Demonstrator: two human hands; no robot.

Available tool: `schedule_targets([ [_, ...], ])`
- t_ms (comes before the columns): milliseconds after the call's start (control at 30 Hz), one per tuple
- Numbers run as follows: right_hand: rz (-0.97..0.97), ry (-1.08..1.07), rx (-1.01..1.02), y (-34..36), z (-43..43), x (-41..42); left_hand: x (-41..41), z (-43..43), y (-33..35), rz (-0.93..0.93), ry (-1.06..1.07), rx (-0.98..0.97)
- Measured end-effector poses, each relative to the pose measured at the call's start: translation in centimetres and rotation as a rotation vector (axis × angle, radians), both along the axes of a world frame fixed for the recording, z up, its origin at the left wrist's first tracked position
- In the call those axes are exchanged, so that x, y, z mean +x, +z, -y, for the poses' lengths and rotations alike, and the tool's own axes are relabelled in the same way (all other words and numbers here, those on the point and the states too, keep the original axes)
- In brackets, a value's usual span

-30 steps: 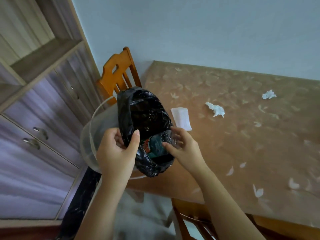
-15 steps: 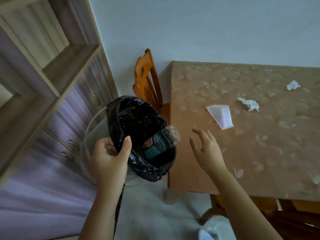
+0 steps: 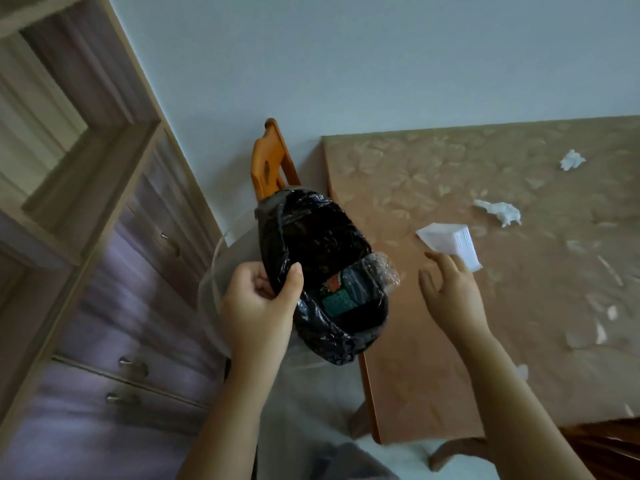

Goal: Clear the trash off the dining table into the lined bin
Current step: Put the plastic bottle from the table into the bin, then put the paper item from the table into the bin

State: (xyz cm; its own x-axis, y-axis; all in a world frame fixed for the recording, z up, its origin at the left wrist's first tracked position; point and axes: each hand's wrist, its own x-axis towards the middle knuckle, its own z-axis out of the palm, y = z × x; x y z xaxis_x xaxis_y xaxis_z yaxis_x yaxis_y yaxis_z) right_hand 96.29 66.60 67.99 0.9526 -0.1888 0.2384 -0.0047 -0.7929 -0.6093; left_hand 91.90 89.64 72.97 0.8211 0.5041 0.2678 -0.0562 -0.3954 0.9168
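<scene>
My left hand (image 3: 258, 306) grips the rim of a clear plastic bin (image 3: 216, 258) and its black liner (image 3: 311, 237), holding it tilted beside the table's left edge. A crushed plastic bottle (image 3: 360, 282) with a coloured label lies inside the liner. My right hand (image 3: 450, 292) hovers open above the table (image 3: 433, 341), fingers spread, just below a white stack of napkins (image 3: 450, 240). Two crumpled white tissues lie further right, one (image 3: 500, 212) near the stack, the other (image 3: 571, 160) toward the back.
An orange wooden chair (image 3: 268, 164) stands behind the bin against the wall. A cabinet with drawers and metal handles (image 3: 131, 365) fills the left side. A dark wooden chair (image 3: 606, 445) sits at the table's near edge.
My right hand let go of the bottle, left it in the liner, and moved right over the table toward the napkin stack. The view swung left.
</scene>
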Motion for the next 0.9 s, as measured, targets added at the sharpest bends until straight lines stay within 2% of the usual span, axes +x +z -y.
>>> schedule_targets([
  [167, 0.051, -0.171, 0.080, 0.8, 2.8, 4.0, 6.6, 1.6, 2.5, 0.094, -0.132, 0.107],
  [367, 0.043, -0.280, 0.065, 0.9, 4.8, 5.9, 13.5, 3.7, 2.4, 0.123, -0.271, 0.111],
  [667, -0.131, -0.485, 0.042, -2.3, 4.5, 10.8, 25.8, 6.1, 0.0, 0.063, -0.505, 0.107],
  [900, -0.235, -0.747, 0.140, -4.0, 3.0, 15.6, 35.0, 6.6, -0.5, 0.029, -0.732, 0.159],
])
